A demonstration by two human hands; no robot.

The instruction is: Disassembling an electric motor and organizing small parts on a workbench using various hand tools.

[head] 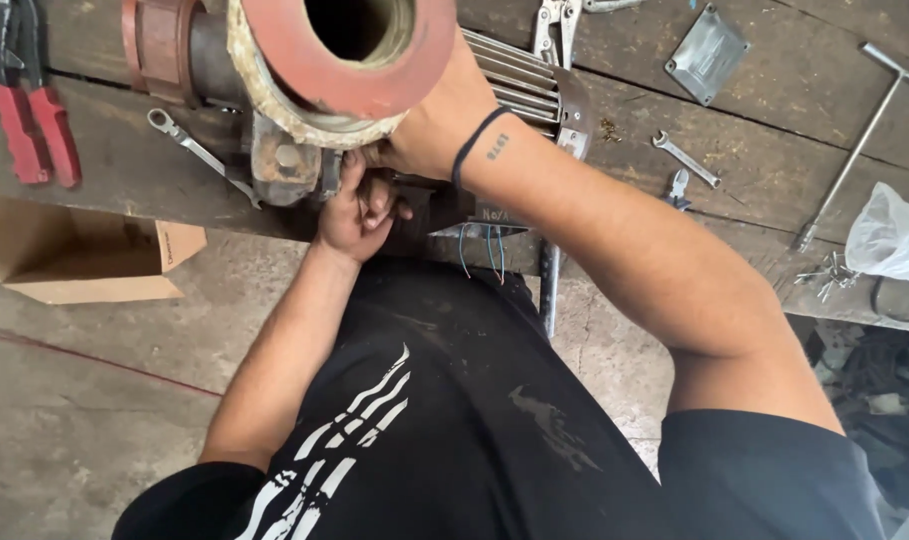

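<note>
Head view looks down at a person in a black shirt who stands at a wooden workbench [94, 150]. A big old machine part [304, 90] lies on the bench near its front edge. It has a round red end with a dark hole in the middle, a rusty red ring at the back, and a grey ribbed body to the side. Thin blue and green wires [484, 250] hang down from under it.

Both hands are at the underside of the machine. The left hand [354, 210] is curled up tight under the rusty metal block below the red end, with its fingers bent in around something small. What it grips is hidden, so I cannot tell what it is. The right hand [429, 125] is pressed against the machine just beside the red end. Its fingers go behind the red end, so I cannot tell if they are wide or closed. A dark band sits on that wrist.

A silver wrench [199, 152] lies on the bench just beside the machine. Red-handled pliers [29, 110] lie farther off near the corner. A smaller wrench [686, 160], a square metal plate [709, 52] and a long T-shaped tool [859, 140] lie well apart on the other side. A white plastic bag [889, 235] sits at the edge. A cardboard box [74, 255] stands on the floor under the bench.
</note>
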